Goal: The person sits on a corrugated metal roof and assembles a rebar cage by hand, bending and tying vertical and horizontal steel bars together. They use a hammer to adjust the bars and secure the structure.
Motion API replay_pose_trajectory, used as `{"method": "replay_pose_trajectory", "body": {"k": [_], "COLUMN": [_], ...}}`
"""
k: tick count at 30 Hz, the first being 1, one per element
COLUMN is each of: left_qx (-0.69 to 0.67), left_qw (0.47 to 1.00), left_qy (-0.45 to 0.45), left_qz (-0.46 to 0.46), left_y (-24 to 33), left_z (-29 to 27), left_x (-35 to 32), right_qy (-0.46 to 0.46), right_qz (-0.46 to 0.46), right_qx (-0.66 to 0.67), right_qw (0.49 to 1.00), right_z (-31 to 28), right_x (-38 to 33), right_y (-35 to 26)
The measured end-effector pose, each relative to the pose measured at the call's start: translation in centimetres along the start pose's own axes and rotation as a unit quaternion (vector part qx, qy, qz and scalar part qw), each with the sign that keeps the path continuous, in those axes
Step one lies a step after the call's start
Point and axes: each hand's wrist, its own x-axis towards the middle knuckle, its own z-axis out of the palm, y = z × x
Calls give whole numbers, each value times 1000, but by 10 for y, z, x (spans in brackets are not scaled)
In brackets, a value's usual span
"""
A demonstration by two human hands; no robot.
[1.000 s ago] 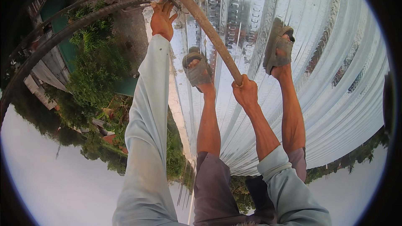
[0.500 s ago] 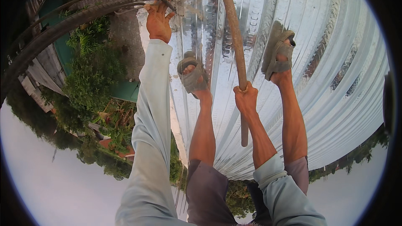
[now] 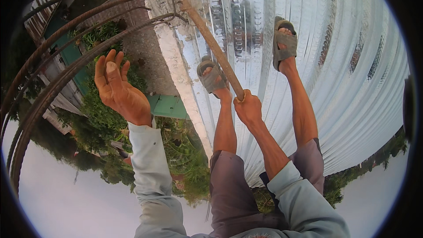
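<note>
My right hand is wrapped round a long brown wooden stick. The stick slants up to the left, and its far end lies by the concrete edge, close to the ends of the rusty bent steel bars. I cannot tell whether it touches them. My left hand is raised at the left, palm turned up, fingers loosely curved and apart, with nothing in it. Nearest to it is the lowest of the bars, just beyond the fingertips.
Under my sandalled feet lies a shiny corrugated metal roof. A rough concrete wall top runs along its left side. Beyond that edge, far below, are green bushes, a paved strip and a green panel.
My left hand has come off the bar ends and moved down and left. The stick's far end has swung left toward the bars, with my right hand still gripping it.
</note>
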Motion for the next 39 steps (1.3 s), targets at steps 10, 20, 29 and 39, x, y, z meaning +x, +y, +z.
{"method": "replay_pose_trajectory", "body": {"k": [10, 20, 29, 39], "left_qx": [-88, -59, -68, -130], "left_qw": [967, 955, 953, 969], "left_qy": [67, 97, -15, 11], "left_qz": [231, 273, 295, 208], "left_y": [225, 305, 304, 302], "left_z": [-50, -115, -152, -136], "left_x": [9, 52, 50, 33], "right_qy": [-67, -125, -116, -170], "right_qz": [-5, -88, -138, -123], "right_qx": [-35, -4, -137, -98], "right_qw": [997, 988, 974, 973], "right_z": [-45, -61, -119, -196], "right_x": [-57, -55, -26, -14], "right_y": [-63, -84, -90, -112]}}
